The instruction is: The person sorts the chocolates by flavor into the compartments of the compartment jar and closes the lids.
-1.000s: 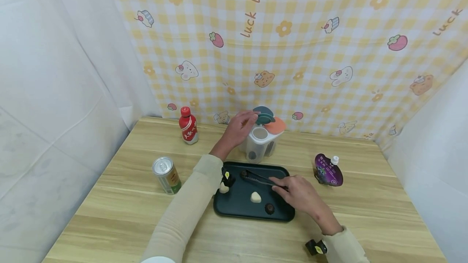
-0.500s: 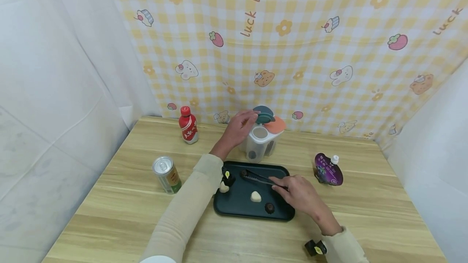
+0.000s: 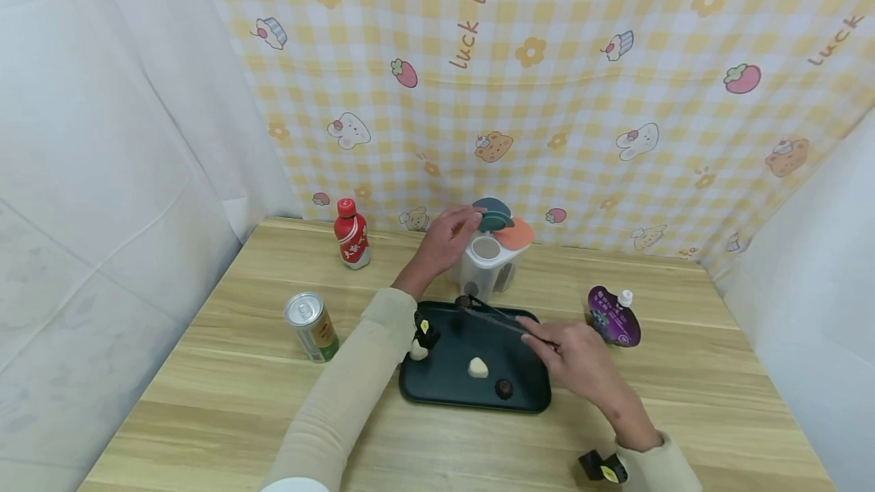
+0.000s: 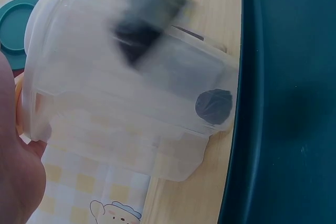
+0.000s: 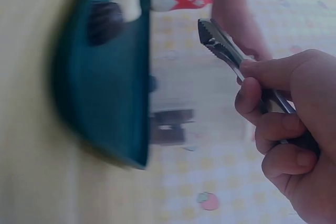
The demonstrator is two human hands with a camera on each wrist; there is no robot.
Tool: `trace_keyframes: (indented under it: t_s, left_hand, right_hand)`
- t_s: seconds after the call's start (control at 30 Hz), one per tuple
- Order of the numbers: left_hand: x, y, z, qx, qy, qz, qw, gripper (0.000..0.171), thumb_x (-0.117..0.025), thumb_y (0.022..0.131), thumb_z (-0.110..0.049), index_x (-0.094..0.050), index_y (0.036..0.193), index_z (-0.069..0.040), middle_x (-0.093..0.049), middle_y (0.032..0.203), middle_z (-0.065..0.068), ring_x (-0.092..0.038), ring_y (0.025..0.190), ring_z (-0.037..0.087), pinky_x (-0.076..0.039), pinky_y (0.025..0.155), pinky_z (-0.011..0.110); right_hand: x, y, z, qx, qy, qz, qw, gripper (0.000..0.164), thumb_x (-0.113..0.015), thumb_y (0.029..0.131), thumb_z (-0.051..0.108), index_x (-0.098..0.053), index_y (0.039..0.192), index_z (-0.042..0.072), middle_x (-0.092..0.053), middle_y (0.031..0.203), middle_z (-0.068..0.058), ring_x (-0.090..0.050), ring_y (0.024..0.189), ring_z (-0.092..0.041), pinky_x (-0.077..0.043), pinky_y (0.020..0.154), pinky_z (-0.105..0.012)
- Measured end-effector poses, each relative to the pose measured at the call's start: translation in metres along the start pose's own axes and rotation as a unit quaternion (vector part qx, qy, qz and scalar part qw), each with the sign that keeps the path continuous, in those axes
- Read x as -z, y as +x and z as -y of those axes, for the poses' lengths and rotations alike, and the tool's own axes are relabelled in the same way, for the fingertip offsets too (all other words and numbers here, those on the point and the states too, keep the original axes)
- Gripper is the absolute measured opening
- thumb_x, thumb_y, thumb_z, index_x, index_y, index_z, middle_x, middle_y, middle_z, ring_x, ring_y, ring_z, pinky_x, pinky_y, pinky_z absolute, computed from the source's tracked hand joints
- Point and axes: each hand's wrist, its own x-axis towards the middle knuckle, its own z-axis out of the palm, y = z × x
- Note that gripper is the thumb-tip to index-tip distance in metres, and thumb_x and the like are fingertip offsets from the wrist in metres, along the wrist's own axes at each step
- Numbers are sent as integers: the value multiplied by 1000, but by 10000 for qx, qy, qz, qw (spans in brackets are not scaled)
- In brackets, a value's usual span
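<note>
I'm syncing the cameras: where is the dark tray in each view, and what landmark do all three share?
Head: below centre, slightly right, the dark tray lies crosswise.
Left wrist: along the right edge, the tray is cut off by the frame.
Right wrist: left of centre, the blurred tray runs top to bottom, cut off at the top.
Shared landmark: the yellow-checked cloth, also at lower left in the left wrist view and lower middle in the right.

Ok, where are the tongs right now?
In the head view, the right hand holds the tongs above the tray, their tips over its far edge near the clear container.
</note>
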Motion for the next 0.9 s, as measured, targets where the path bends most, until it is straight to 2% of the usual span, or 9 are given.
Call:
trace_keyframes:
  t_s: [0.07, 0.17, 0.27, 0.4, 0.67, 0.9]
  left_hand:
    - [0, 0, 0, -44, -14, -3, 10000, 47, -45, 110, -46, -68, 139, -17, -55, 148, 4, -48, 136, 21, -45, 108, 41]
    - [1, 1, 1, -108, -8, -18, 9999, 46, -45, 111, -45, -68, 139, -17, -56, 147, 4, -50, 135, 22, -46, 106, 41]
    - [1, 1, 1, -145, -4, -30, 9999, 46, -45, 111, -44, -68, 139, -16, -56, 147, 5, -52, 132, 21, -47, 105, 40]
    - [1, 1, 2, -193, 28, -54, 9998, 45, -45, 111, -43, -68, 138, -16, -57, 145, 5, -53, 130, 21, -48, 103, 39]
    - [0, 1, 2, -289, -13, -88, 9995, 44, -45, 111, -41, -69, 137, -14, -59, 143, 5, -54, 129, 21, -49, 102, 38]
    - [0, 1, 1, -223, -18, -87, 9997, 44, -45, 111, -42, -69, 137, -15, -58, 144, 5, -55, 127, 20, -49, 101, 37]
  right_hand:
    - [8, 3, 2, 240, -74, -309, 9992, 33, -82, 87, 3, -78, 119, 4, -65, 68, 13, -40, 52, 6, -31, 45, -14]
    - [20, 9, 4, 513, -249, -675, 9961, 34, -83, 83, -1, -79, 116, 2, -70, 73, 6, -43, 54, 3, -33, 47, -14]
    - [29, 14, 6, 551, -337, -978, 9931, 36, -83, 80, -3, -78, 116, 0, -60, 64, 9, -41, 52, 1, -33, 46, -15]
    - [32, 19, 5, 328, -329, -1264, 9909, 38, -83, 81, -4, -77, 119, -1, -52, 61, 13, -38, 50, -1, -31, 45, -16]
    - [23, 25, 0, -93, -362, -1379, 9897, 33, -81, 87, 2, -77, 120, 1, -43, 58, 16, -34, 47, -3, -28, 43, -20]
    - [20, 27, -2, -596, -246, -1090, 9919, 32, -78, 92, 6, -75, 124, 3, -45, 59, 15, -37, 47, -4, -30, 42, -24]
